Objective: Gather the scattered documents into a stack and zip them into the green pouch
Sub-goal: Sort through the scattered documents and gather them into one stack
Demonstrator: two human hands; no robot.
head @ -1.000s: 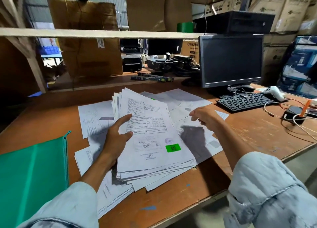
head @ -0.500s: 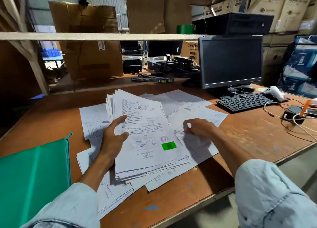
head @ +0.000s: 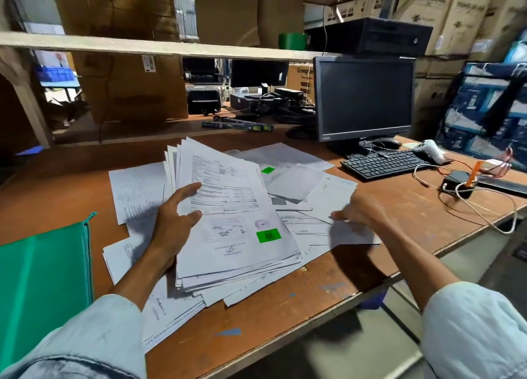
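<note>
A thick stack of printed documents (head: 236,236) with a green sticker on top is tilted up from the brown desk. My left hand (head: 176,216) grips its left edge, thumb on the top sheet. Loose sheets (head: 293,179) lie spread to the right and behind the stack. My right hand (head: 359,210) pinches the edge of one loose sheet (head: 336,230) at the right of the pile. More sheets (head: 137,190) lie flat to the left and under my left forearm. The green pouch (head: 42,279) lies flat at the desk's left edge, apart from both hands.
A black monitor (head: 365,99) and keyboard (head: 382,164) stand at the back right, with a white barcode scanner (head: 430,150) and a small black device with tangled cables (head: 462,187) beyond. A wooden shelf (head: 142,48) spans overhead. The desk's front edge (head: 328,304) runs diagonally below the papers.
My right hand slid further right across the loose sheets and took hold of a sheet's edge. My left hand kept its grip on the stack, which barely moved.
</note>
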